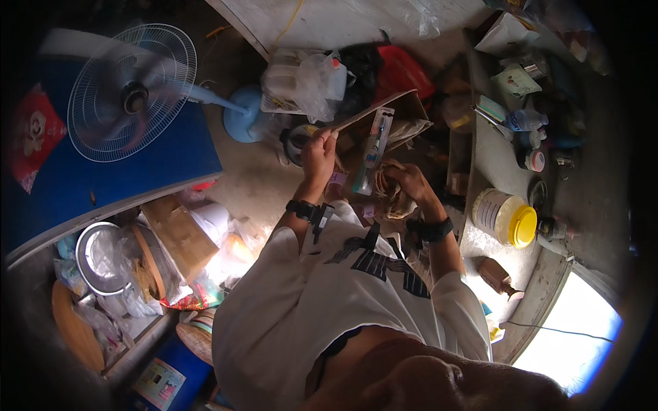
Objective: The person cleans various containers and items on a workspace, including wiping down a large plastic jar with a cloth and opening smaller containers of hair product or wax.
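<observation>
My left hand (318, 158) pinches the near left corner of an open cardboard box (415, 103) between thumb and fingers. A toothbrush in a clear blister pack (374, 149) slants across the front of the box, between my hands; what supports it is unclear. In my right hand (409, 181) is a crumpled brown bundle (396, 200), perhaps paper or cloth, held just right of the pack's lower end. A crinkled bag (408, 131) shows inside the box, whose bottom is hidden.
A pedestal fan (134, 97) stands at left over a blue tabletop (169, 149). Wrapped plastic jugs (308, 77) and a red bag (401, 74) lie beyond the box. At right, a ledge (488, 164) bears a yellow-lidded jar (501, 218) and a brown bottle (496, 277).
</observation>
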Demonstrator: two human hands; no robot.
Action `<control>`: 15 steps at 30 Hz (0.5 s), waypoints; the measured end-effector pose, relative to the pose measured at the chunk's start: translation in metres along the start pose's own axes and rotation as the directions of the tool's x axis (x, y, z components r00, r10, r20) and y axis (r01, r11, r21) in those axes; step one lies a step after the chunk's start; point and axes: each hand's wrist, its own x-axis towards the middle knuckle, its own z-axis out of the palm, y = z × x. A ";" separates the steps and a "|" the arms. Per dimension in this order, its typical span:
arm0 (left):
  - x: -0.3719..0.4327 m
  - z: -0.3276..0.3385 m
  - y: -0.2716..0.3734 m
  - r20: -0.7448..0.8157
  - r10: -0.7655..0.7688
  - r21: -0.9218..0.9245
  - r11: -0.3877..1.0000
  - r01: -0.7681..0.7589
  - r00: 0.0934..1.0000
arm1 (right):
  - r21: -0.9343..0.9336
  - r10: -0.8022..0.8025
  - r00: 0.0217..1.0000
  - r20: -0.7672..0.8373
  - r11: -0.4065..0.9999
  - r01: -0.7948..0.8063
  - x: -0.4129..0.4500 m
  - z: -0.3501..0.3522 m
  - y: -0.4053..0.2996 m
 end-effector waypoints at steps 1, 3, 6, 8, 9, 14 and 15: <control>0.009 -0.003 -0.002 -0.019 -0.030 -0.023 0.999 0.029 0.999 | 0.003 0.002 1.000 -0.006 1.000 -0.002 0.000 0.001 -0.006; 0.029 -0.012 -0.007 -0.058 -0.056 0.056 0.997 0.059 0.997 | -0.055 0.029 0.998 -0.058 0.998 -0.032 -0.010 0.001 -0.021; 0.061 -0.019 -0.059 -0.088 -0.195 0.040 0.979 0.199 0.977 | -0.051 0.040 0.988 -0.150 0.998 -0.048 -0.024 0.000 -0.027; 0.088 -0.022 -0.106 -0.162 -0.203 0.067 0.974 0.216 0.966 | -0.086 0.044 0.977 -0.209 0.994 -0.063 -0.035 -0.006 -0.024; 0.100 -0.023 -0.127 -0.218 -0.208 0.029 0.975 0.220 0.953 | -0.107 0.025 0.969 -0.246 0.993 -0.053 -0.040 -0.010 -0.020; 0.173 -0.033 -0.169 -0.384 -0.145 0.136 0.968 0.212 0.912 | -0.143 0.042 0.894 -0.447 0.983 -0.117 -0.067 -0.005 -0.021; 0.184 -0.035 -0.175 -0.386 -0.145 0.138 0.967 0.212 0.911 | -0.164 0.059 0.889 -0.453 0.975 -0.149 -0.070 -0.006 -0.024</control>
